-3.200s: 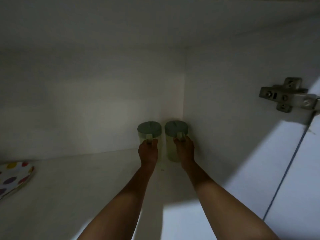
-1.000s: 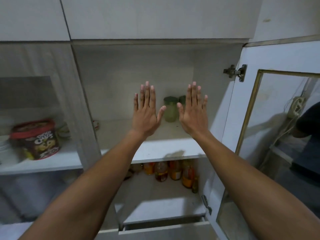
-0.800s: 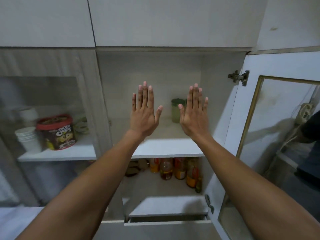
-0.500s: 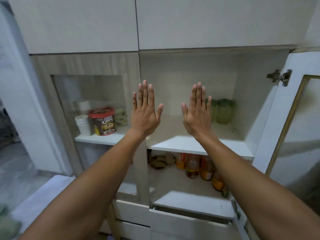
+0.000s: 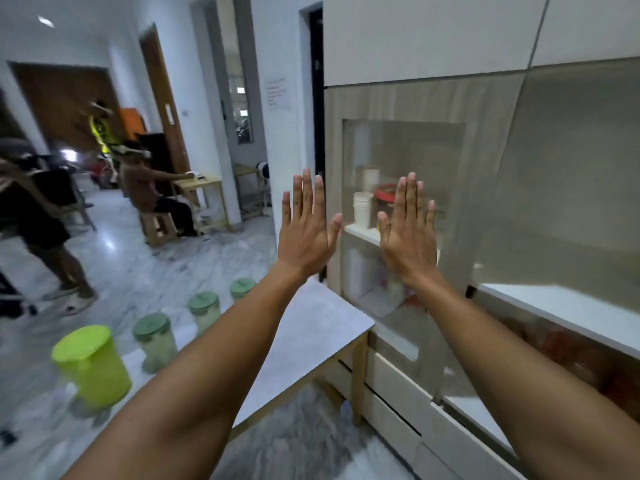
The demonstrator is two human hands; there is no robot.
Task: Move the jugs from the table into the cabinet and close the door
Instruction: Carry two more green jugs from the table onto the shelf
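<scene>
Several jugs stand on the grey table point(image 5: 311, 337) at lower left: a bright lime jug point(image 5: 91, 365) nearest, then three clear jugs with dark green lids point(image 5: 154, 337) point(image 5: 204, 311) point(image 5: 242, 288) in a row behind it. My left hand point(image 5: 306, 230) and my right hand point(image 5: 408, 233) are raised flat in front of me, fingers spread, holding nothing, well above and right of the jugs. The cabinet point(image 5: 502, 168) fills the right side; its open compartment with a white shelf point(image 5: 568, 313) shows at far right.
Behind a glass panel point(image 5: 401, 209) sit white cups and a red-lidded tub. Drawers run along the cabinet's base. At the left, a seated person point(image 5: 152, 192) at a small wooden table and another person's legs point(image 5: 45, 237) on the marble floor.
The view has swung left from the open cabinet toward the table and room. Both hands stay raised and spread. The two jugs set on the shelf are out of view.
</scene>
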